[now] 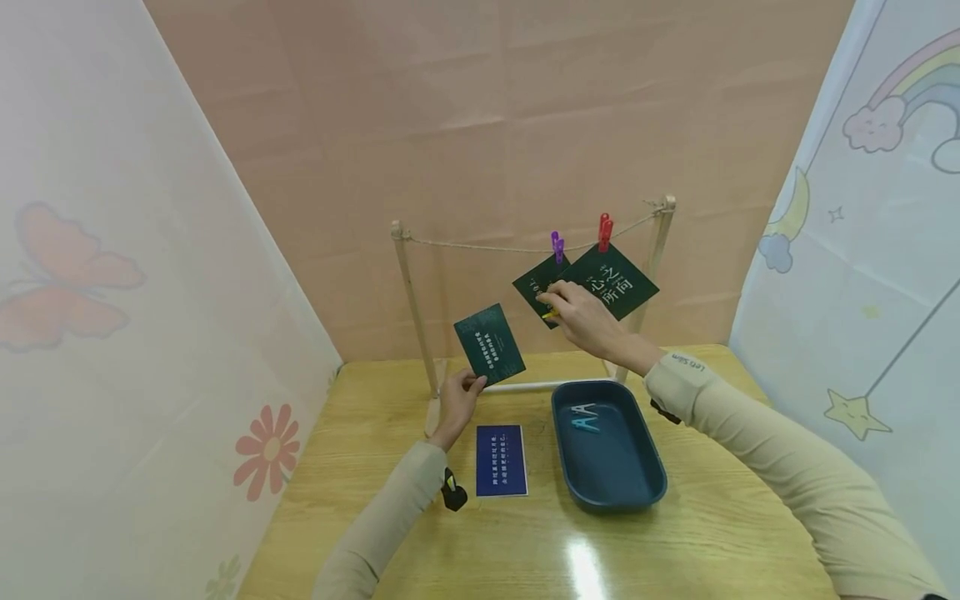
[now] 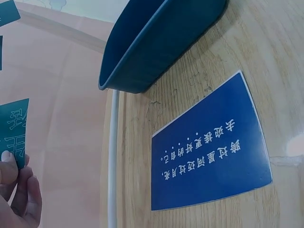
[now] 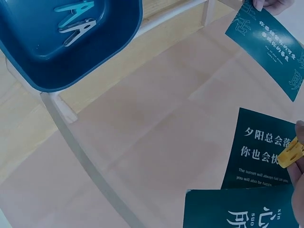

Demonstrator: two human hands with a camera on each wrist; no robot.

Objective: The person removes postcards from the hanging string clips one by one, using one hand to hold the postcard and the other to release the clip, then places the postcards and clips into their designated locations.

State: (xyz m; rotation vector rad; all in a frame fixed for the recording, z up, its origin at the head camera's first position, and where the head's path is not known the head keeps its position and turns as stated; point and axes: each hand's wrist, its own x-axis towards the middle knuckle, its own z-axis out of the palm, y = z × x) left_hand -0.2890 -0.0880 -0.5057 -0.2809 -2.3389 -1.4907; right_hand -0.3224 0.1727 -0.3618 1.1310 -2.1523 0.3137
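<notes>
My left hand (image 1: 459, 406) pinches a dark green card (image 1: 491, 343) with white writing by its lower corner, below the string (image 1: 480, 247). In the right wrist view the card's printed face shows. A yellow clothespin (image 3: 290, 153) is between the fingers of my right hand (image 1: 587, 317), in front of a green card (image 1: 531, 283) hanging from a purple clothespin (image 1: 557, 247). Beside it, a second green card (image 1: 622, 283) hangs by one corner from a red clothespin (image 1: 604, 233), partly overlapping the first. The right fingers cover part of the hanging cards.
The string spans two wooden posts (image 1: 415, 308). On the wooden table (image 1: 360, 458) lies a blue card (image 1: 501, 460). Right of it stands a dark blue basin (image 1: 609, 505) holding a teal clothespin (image 3: 73, 10) and a whitish one (image 3: 78, 31). A white bar (image 2: 113, 156) joins the posts low down.
</notes>
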